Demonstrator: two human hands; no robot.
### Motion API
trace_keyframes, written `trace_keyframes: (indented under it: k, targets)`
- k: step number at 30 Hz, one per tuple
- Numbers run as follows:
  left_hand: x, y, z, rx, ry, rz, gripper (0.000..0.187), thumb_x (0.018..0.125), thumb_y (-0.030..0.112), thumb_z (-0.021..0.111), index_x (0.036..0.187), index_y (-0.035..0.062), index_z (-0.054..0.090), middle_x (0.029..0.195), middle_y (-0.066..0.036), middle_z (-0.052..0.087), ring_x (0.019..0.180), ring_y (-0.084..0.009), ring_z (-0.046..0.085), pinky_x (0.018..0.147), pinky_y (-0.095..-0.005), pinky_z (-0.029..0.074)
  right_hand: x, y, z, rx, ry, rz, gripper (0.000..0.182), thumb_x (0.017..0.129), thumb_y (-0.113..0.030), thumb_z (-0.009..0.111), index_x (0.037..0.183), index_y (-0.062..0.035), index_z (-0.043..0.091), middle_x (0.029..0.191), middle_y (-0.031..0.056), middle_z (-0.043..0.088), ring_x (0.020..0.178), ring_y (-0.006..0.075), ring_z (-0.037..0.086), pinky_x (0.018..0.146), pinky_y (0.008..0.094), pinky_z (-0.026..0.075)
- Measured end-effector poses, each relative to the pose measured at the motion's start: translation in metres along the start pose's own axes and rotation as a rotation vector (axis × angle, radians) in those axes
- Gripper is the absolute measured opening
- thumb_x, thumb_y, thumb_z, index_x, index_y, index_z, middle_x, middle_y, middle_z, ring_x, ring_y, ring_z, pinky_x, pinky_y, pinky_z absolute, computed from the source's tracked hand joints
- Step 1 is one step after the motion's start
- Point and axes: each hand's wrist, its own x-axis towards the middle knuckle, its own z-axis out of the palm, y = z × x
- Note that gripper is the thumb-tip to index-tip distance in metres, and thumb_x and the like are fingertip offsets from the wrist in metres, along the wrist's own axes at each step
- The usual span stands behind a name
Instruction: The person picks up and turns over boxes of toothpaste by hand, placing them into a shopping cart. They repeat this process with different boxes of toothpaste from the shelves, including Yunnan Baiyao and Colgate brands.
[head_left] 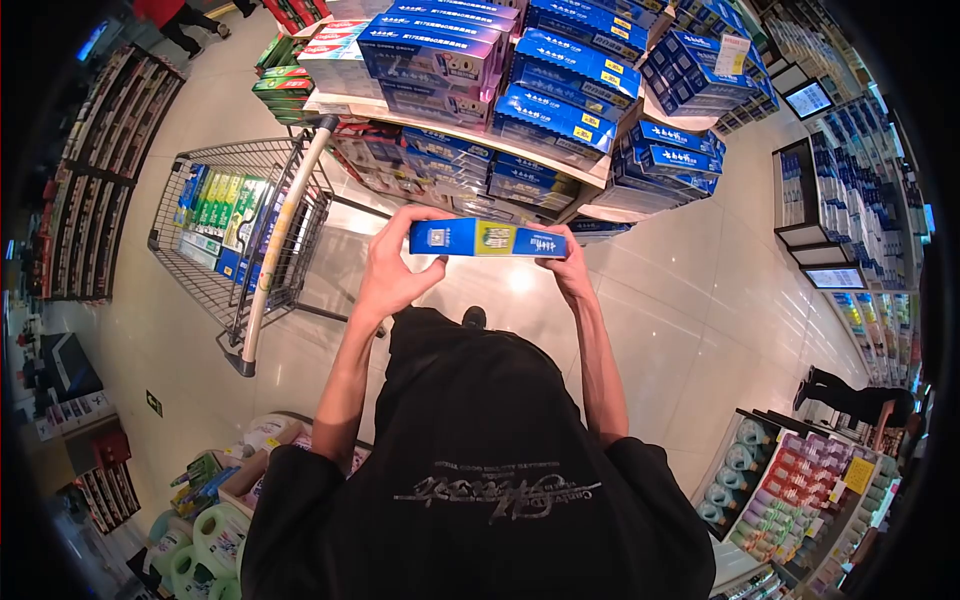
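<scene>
Between my two hands I hold a blue toothpaste box (450, 238) with a yellow-green panel, level above the floor in front of my body. My left hand (398, 262) grips its left end, thumb below and fingers over the top edge. On the opposite end, my right hand (567, 265) pinches the box near its corner. Past the box stands a display shelf (550, 160) stacked with blue toothpaste boxes (560, 120) and purple-and-blue boxes (435, 50).
A shopping cart (270, 250) holding several green, white and blue boxes (228, 212) stands at the left. Bottles (215, 540) fill a display at lower left. More stocked shelves (850, 200) line the right. A person in dark clothes (855, 398) is at the right edge.
</scene>
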Motion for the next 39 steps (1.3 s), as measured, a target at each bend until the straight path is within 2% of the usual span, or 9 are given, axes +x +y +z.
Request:
trace_keyframes:
  k: [4,10,13,20,23,27,32,37,39]
  targets:
    - [-0.004,-0.062,-0.012,0.068,-0.002,-0.012,0.043,0.066,-0.009,0.064,0.106,0.0026,0.055,0.11,-0.01,0.065,0.095,-0.019,0.063,0.084,-0.0313,0.049,-0.007,-0.049,0.003,0.036,0.006,-0.088,0.044,0.066,0.009,0.064,0.104,-0.0077,0.053,0.119,0.011,0.059,0.107,0.0158,0.055,0.088,0.0279,0.044]
    - [-0.026,-0.123,0.025,-0.764,0.011,-0.518,0.048,0.072,-0.02,0.057,0.113,0.004,0.05,0.128,-0.011,0.057,0.11,-0.0168,0.057,0.091,-0.0295,0.049,-0.029,-0.111,0.077,-0.375,-0.062,-0.417,0.064,0.061,-0.001,0.081,0.12,-0.0044,0.055,0.105,0.0071,0.06,0.096,0.0167,0.058,0.083,0.0293,0.046]
    - [-0.037,-0.144,0.045,-1.1,-0.007,-0.571,0.037,0.084,-0.007,0.058,0.118,0.0056,0.047,0.141,-0.017,0.043,0.123,-0.0236,0.05,0.101,-0.0357,0.046,-0.028,-0.111,0.107,-0.601,-0.128,-0.681,0.076,0.058,-0.006,0.087,0.124,-0.0022,0.05,0.104,0.0101,0.063,0.094,0.0178,0.061,0.086,0.0301,0.046]
    - [-0.051,-0.151,0.052,-1.312,-0.036,-0.612,0.033,0.089,0.011,0.061,0.117,0.0074,0.046,0.142,-0.022,0.037,0.128,-0.0287,0.044,0.104,-0.0404,0.042,-0.026,-0.1,0.126,-0.535,-0.208,-0.722,0.083,0.058,-0.005,0.088,0.128,-0.0024,0.043,0.109,0.0116,0.062,0.1,0.0194,0.061,0.087,0.031,0.045]
    - [-0.051,-0.132,0.048,-1.203,0.188,-0.534,0.038,0.084,-0.001,0.063,0.117,0.0053,0.045,0.136,-0.021,0.044,0.126,-0.0287,0.047,0.104,-0.0402,0.042,-0.021,-0.095,0.127,-0.429,-0.096,-0.615,0.081,0.06,-0.019,0.087,0.128,-0.0045,0.045,0.123,0.0129,0.057,0.114,0.0257,0.053,0.096,0.0367,0.041]
    - [-0.054,-0.11,0.025,-0.767,0.487,-0.256,0.043,0.074,-0.008,0.069,0.111,0.0047,0.05,0.132,-0.021,0.051,0.122,-0.0282,0.05,0.103,-0.0384,0.042,-0.04,-0.061,0.124,0.283,0.05,-0.12,0.09,0.08,-0.043,0.068,0.145,-0.0036,0.02,0.147,0.0137,0.031,0.134,0.0273,0.034,0.111,0.042,0.029]
    - [-0.056,-0.074,0.002,0.051,0.633,0.1,0.039,0.072,-0.002,0.075,0.104,0.0062,0.054,0.131,-0.019,0.052,0.126,-0.0344,0.047,0.102,-0.0415,0.042,-0.051,-0.043,0.144,0.764,-0.028,-0.009,0.105,0.067,-0.071,0.066,0.143,-0.0103,0.028,0.147,0.0086,0.033,0.133,0.0291,0.035,0.107,0.0585,0.029]
    - [-0.077,-0.036,-0.004,0.256,0.532,0.255,0.054,0.064,-0.013,0.071,0.111,0.0084,0.057,0.142,-0.022,0.037,0.135,-0.0405,0.032,0.107,-0.0459,0.037,-0.034,-0.044,0.158,0.684,0.266,0.233,0.041,0.088,-0.018,0.059,0.126,-0.0067,0.047,0.125,0.0071,0.055,0.112,0.0179,0.055,0.094,0.0354,0.047]
    - [-0.089,-0.027,-0.013,0.369,0.399,0.16,0.074,0.065,-0.019,0.058,0.131,0.0111,0.047,0.15,-0.021,0.024,0.14,-0.0381,0.023,0.112,-0.0466,0.028,-0.021,-0.045,0.159,0.638,0.271,0.202,0.038,0.086,-0.014,0.057,0.123,-0.0054,0.049,0.12,0.0059,0.058,0.109,0.0173,0.057,0.095,0.0353,0.046]
